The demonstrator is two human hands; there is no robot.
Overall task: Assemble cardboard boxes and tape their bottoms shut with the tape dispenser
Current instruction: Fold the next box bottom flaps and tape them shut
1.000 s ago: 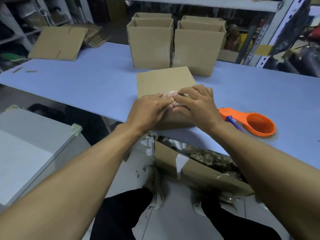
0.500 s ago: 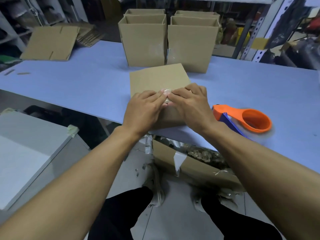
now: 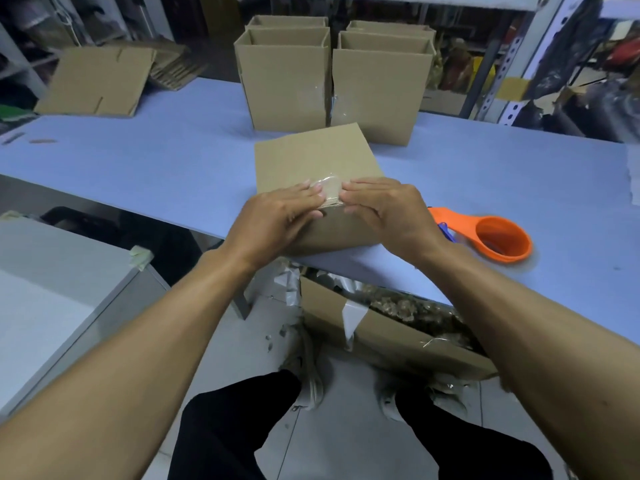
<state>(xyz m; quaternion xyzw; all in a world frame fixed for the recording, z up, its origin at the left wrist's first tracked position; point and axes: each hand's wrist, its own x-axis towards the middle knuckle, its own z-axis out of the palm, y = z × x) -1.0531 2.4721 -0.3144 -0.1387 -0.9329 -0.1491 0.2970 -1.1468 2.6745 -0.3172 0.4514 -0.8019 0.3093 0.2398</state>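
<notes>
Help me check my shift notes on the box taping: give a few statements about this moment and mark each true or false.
1. Both hands press on the near edge of the box at the tape strip. True.
2. The right hand holds the tape dispenser. False: the dispenser lies on the table, to the right of that hand.
3. Assembled open boxes stand behind the one being taped. True.
4. The flattened cardboard lies at the table's right end. False: it lies at the far left.
5. The left hand is clenched in an empty fist. False: its fingers lie flat on the box.

Boxes (image 3: pixel 313 157) plain brown cardboard — table (image 3: pixel 166 161) pale blue; tape dispenser (image 3: pixel 498 240) bright orange, blue part beneath — trousers (image 3: pixel 450 441) black.
</notes>
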